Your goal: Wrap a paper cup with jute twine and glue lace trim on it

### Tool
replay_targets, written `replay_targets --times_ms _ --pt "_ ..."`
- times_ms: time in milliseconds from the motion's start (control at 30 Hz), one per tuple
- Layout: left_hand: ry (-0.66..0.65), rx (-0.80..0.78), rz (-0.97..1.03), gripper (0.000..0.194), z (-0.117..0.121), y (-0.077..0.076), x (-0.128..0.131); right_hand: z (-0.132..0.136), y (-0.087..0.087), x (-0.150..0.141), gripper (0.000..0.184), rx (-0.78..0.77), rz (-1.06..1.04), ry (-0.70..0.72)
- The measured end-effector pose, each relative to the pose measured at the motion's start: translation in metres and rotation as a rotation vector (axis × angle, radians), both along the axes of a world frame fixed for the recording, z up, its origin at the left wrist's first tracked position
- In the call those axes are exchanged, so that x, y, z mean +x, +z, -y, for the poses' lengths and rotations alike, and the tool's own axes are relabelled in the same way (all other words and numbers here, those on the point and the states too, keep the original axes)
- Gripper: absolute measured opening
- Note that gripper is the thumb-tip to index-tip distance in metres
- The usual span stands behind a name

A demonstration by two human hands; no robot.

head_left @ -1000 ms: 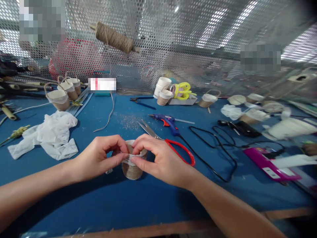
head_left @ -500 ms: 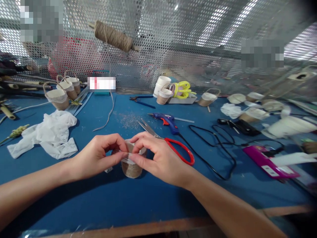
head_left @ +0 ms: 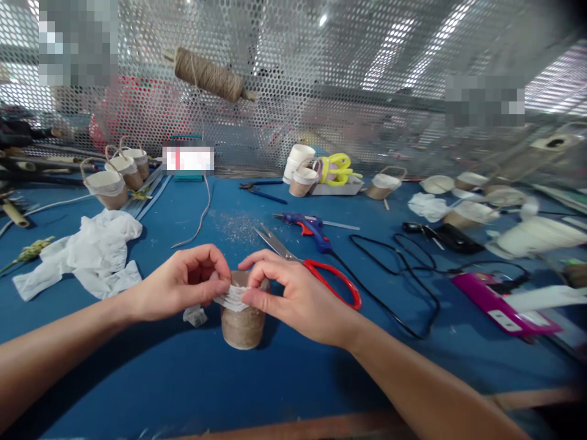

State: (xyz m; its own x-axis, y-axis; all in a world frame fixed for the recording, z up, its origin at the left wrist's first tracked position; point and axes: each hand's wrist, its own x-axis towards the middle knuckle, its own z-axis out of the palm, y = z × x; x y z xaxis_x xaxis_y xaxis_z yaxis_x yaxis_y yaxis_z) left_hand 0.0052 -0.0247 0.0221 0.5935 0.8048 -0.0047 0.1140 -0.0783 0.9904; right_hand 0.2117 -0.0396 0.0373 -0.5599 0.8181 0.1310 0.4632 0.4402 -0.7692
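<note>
A small brown burlap-like bucket stands on the blue table in front of me, tilted slightly. A white gauzy lace strip lies over the near side of its rim. My left hand pinches the strip at the rim's left between thumb and fingers. My right hand is closed on the strip and rim at the right, its fingertips partly inside the bucket. A small white scrap rests left of the bucket. Red-handled scissors lie just beyond my right hand.
A blue glue gun with a black cord lies past the scissors, near a purple power strip. White lace cloth is heaped at left. Finished-looking handled buckets stand behind it. A twine spool hangs on the mesh wall.
The bucket now appears slightly lower and more of its side shows. My hands have spread slightly apart along the rim, exposing more of the lace strip.
</note>
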Motion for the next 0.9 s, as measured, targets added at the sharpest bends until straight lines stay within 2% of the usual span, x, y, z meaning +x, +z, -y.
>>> replay_targets --times_ms 133,267,433,733,900 --pt "-0.004 0.036 -0.045 0.021 0.001 0.002 0.003 -0.001 0.000 -0.001 0.019 -0.026 -0.015 -0.011" --pt "-0.031 0.066 -0.118 0.017 0.001 0.001 0.002 -0.004 0.003 0.004 0.027 -0.045 0.002 0.054" --pt "-0.093 -0.009 -0.065 0.016 -0.004 -0.003 -0.001 -0.009 0.002 0.006 0.024 -0.127 0.015 0.085" --pt "-0.148 -0.116 0.027 0.021 -0.011 -0.005 -0.007 -0.020 -0.001 0.014 0.040 -0.143 -0.111 0.147" --pt "-0.194 -0.166 0.119 0.027 -0.012 -0.007 -0.010 -0.020 -0.004 0.011 0.034 -0.236 -0.208 0.184"
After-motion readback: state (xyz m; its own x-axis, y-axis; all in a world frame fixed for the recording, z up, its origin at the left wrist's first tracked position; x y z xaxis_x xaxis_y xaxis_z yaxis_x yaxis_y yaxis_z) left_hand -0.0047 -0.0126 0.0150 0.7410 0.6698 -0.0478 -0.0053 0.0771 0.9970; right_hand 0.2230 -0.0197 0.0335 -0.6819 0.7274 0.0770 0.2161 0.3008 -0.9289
